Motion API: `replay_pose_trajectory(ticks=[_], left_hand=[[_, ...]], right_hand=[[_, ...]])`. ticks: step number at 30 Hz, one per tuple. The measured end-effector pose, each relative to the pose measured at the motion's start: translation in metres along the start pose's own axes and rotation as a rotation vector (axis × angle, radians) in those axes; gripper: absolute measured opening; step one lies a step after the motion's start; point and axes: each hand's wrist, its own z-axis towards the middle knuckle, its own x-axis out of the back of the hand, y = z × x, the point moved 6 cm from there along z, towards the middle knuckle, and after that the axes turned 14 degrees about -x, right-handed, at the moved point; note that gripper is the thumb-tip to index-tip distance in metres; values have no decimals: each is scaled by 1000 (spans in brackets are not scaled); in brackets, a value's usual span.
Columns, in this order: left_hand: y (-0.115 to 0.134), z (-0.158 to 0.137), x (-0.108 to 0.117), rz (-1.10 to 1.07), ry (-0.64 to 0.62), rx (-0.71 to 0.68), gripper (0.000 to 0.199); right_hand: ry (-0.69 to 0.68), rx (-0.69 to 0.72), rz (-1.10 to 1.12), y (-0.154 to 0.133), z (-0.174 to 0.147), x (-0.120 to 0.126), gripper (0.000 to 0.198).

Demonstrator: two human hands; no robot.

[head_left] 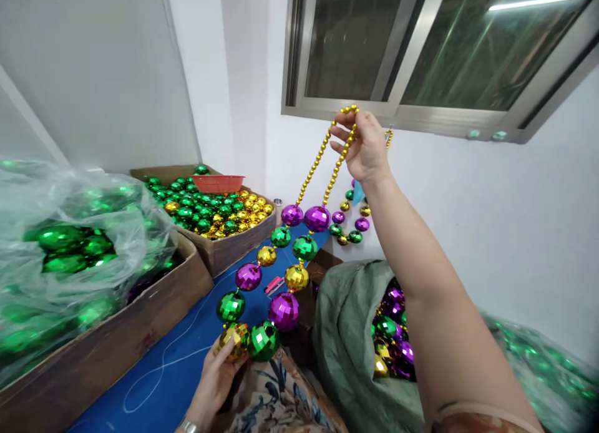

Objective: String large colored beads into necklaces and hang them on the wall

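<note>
A bead necklace [284,311] of large faceted purple, green and gold balls hangs stretched between my two hands. Its upper part is a string of small gold beads, pinched at the top by my right hand [364,145], raised just below the window. Down near my lap, my left hand [219,374] is closed around a large gold ball at the lower end of the loop. Behind my right wrist, a similar necklace [355,236] hangs on the wall. Below the held loop, a pink tool [274,286] lies on the blue table [178,352].
A cardboard box [238,243] of green and gold balls, with a red basket [218,184] on top, stands at the back. Left is another box [112,339] with plastic-wrapped green balls. A green sack [346,321] of beads stands right. White string [163,364] lies on the table.
</note>
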Motion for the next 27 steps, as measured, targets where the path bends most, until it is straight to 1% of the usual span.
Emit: replay_pose_trajectory(ticks=[2,5,9,12,16,22,25,27], left_hand=[[0,-1,4,17,7,6,45],[0,-3,7,15,6,7,47],[4,-11,5,52,11,-16,51],[5,-17,0,91,-28,-22,50],[4,-22,-8,122,-90,-9,50],[5,-24,-21,165,-121,-13,58],[5,-25,-26,189,-128,-8,62],[4,-26,-30,207,-154,3,65]], right_hand=[[51,-1,17,13,-1,21,47],[94,5,54,27,-4,48,48],[139,-5,69,43,-10,79,50],[152,-1,68,51,-15,97,50],[212,-27,-12,58,-21,119,53],[331,-33,-111,65,-32,154,56],[357,-26,-106,68,-38,170,52],[369,-16,-90,67,-43,181,50]])
